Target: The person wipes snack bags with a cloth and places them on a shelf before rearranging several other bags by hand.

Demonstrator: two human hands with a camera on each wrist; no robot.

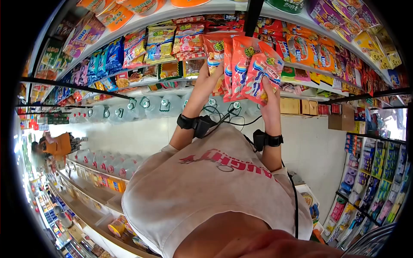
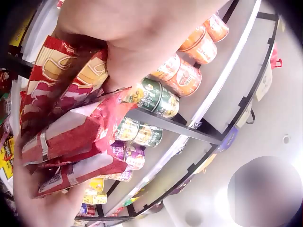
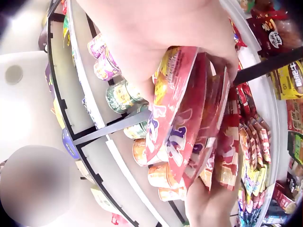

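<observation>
My left hand grips red-and-yellow snack bags at the left of the bunch, in front of the shelf. Several shiny red candy bags with white and blue lettering fan out beside them, gripped by my right hand with its thumb across the front bag. In the left wrist view the left hand is above the patterned bags, and the backs of the red bags face the camera. The right wrist view shows the right hand around the bags' upper ends.
Behind the bags, a shelf row holds packed snacks, with instant noodle tubs above. Large water bottles line the floor below. A black shelf post stands just behind the bags. Cables hang between the wrists. Another person is at far left.
</observation>
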